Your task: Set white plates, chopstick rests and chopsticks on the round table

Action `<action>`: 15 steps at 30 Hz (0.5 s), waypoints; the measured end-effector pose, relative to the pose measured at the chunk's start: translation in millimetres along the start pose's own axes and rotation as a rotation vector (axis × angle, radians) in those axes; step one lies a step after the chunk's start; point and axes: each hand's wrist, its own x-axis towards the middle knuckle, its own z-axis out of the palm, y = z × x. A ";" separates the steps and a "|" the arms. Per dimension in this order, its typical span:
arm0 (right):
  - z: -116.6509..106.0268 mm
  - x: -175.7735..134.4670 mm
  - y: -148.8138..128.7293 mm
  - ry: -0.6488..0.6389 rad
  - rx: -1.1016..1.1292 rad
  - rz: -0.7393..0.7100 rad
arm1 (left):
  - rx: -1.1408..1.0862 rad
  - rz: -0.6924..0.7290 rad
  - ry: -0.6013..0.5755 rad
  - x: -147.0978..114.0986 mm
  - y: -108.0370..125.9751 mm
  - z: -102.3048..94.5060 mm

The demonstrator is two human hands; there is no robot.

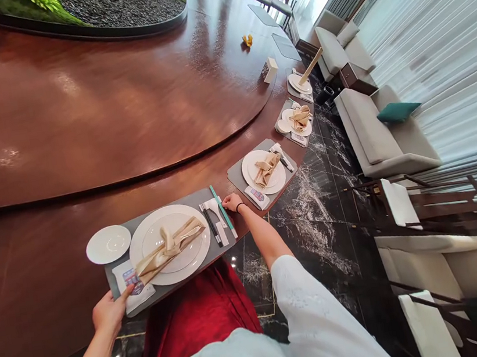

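My left hand is closed at the left end of a grey placemat, its thumb on top by a white printed packet and its other fingers partly hidden. My right hand, with a dark band on the wrist, pinches at the mat's right edge, beside a green stick. Between the hands lies a stack of white plates topped by a folded beige napkin. Dark chopsticks and a white spoon rest right of the plates. A small white plate overlaps the mat's upper left corner.
Further place settings follow the table's curved edge, the nearest with a napkin on plates. A large wooden turntable carries a planted centrepiece. A small white block stands near its rim. Sofas and chairs line the right side.
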 end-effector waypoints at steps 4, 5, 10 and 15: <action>1.2 -1.0 0.2 0.004 0.007 0.000 | 0.036 -0.051 0.010 12.8 -10.7 7.2; 1.4 -1.3 0.1 0.006 0.009 0.002 | 0.029 -0.046 0.016 14.7 -12.5 8.7; 0.8 -1.0 -1.5 0.017 0.010 0.010 | -0.069 0.010 0.035 10.5 -10.9 9.2; -1.2 -0.3 -6.0 0.034 -0.002 0.034 | -0.157 0.027 0.021 5.1 -5.2 8.5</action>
